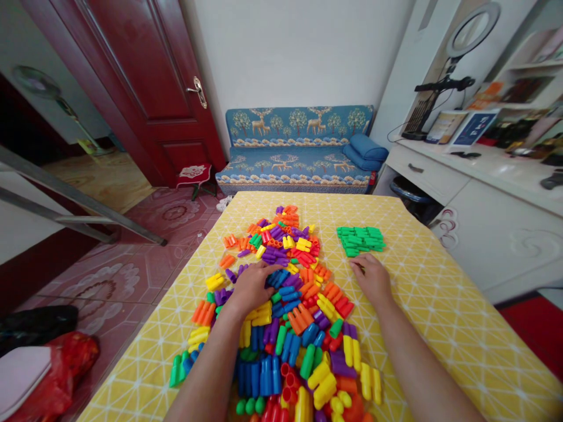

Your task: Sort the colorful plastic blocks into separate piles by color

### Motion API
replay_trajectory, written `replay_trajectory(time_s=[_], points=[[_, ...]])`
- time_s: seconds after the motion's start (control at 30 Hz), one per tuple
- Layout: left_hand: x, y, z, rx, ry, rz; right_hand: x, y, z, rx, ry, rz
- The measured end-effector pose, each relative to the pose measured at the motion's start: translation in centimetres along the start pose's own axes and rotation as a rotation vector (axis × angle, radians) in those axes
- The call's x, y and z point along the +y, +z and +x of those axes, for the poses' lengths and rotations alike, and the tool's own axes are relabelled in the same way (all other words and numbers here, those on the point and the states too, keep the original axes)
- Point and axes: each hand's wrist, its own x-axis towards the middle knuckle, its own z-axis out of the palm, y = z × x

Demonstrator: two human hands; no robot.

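Note:
A big heap of coloured plastic blocks covers the middle of a table with a yellow patterned cloth. My left hand rests on the heap, fingers curled over blue blocks. My right hand lies on the cloth just right of the heap, fingers closed toward a small dark piece I cannot make out. A separate tidy group of green blocks lies just beyond my right hand.
A blue patterned sofa stands beyond the table, a dark red door to the left. White cabinets with a ring light line the right. A red bag lies on the tiled floor at left.

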Motion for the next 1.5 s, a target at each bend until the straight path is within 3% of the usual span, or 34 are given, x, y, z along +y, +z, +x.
replay_trajectory(time_s=[0.17,0.3,0.43,0.57,0.7,0.83,0.97,1.07,1.17,1.27,1.4,1.5], points=[[0.2,0.7,0.6,-0.026,-0.044,0.082,-0.4,-0.3,-0.1,0.003,-0.004,0.058],[0.5,0.5,0.6,-0.029,-0.01,0.023,-0.6,-0.2,-0.3,0.0,0.018,0.129],[1.1,-0.1,0.5,0.07,0.002,-0.319,-2.0,-0.2,-0.4,0.019,0.071,0.299],[2.5,-0.1,0.6,0.202,-0.066,-0.867,-6.0,-1.1,-0.3,0.031,0.047,0.491],[4.5,0.4,0.8,0.247,-0.183,-1.223,-11.3,-2.6,-0.4,-0.107,0.012,0.649],[5.8,1.0,0.7,0.294,-0.255,-1.338,-14.6,-2.9,-1.2,-0.34,0.081,0.774],[5.8,1.5,0.6,0.328,-0.275,-1.345,-15.3,-2.3,-1.7,-0.352,0.067,0.729],[5.1,1.5,1.0,0.439,-0.303,-1.305,-15.2,-2.6,-1.7,-0.324,0.061,0.648],[4.2,1.1,1.3,0.533,-0.342,-1.37,-15.6,-3.6,-1.7,-0.487,-0.041,0.615],[3.8,0.9,1.1,0.43,-0.359,-1.413,-16.2,-4.4,-1.6,-0.618,-0.161,0.565],[4.5,0.9,0.5,0.1,-0.242,-1.336,-16.1,-4.0,-1.4,-0.398,-0.038,0.521],[5.1,0.8,0.3,-0.043,-0.168,-1.284,-15.6,-3.4,-1.2,-0.3,-0.039,0.589]])
